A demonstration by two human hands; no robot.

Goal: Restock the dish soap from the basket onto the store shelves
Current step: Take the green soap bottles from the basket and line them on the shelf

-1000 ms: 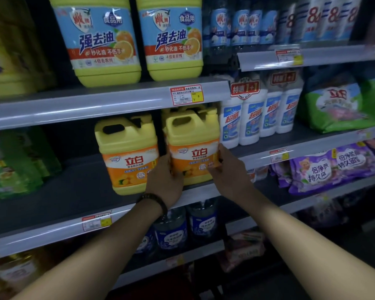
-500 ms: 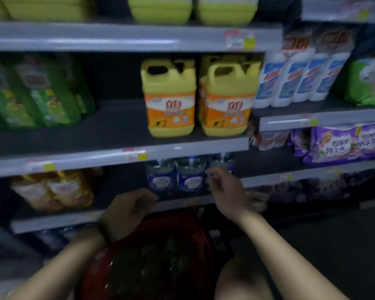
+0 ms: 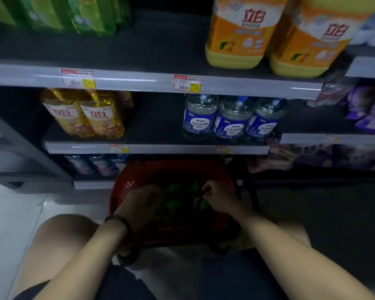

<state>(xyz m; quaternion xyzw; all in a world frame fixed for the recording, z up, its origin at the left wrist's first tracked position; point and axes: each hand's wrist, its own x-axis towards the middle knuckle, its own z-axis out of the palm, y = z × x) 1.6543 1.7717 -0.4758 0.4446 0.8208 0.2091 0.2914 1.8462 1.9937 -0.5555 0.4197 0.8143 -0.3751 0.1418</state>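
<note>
A red basket point(image 3: 126, 191) stands on the floor in front of my knees, holding several dark bottles with green caps point(image 3: 173, 188). My left hand point(image 3: 143, 200) reaches down into its left side, and the fingers are hidden among the bottles. My right hand point(image 3: 218, 195) is over the right side with its fingers curled round the top of a green-capped bottle point(image 3: 202, 202). Two yellow dish soap jugs point(image 3: 240, 35) with orange labels stand on the upper shelf point(image 3: 139, 80) at the right.
The shelf below holds golden bottles point(image 3: 85, 113) at the left and three blue-labelled clear bottles point(image 3: 232, 118) at the right, with a dark gap between. Green packs point(image 3: 74, 14) stand top left, purple packs point(image 3: 368, 109) at the right. White floor tiles lie at the left.
Both hands left the yellow jug on the shelf and dropped into the basket. My view tilted down from the shelves to the floor.
</note>
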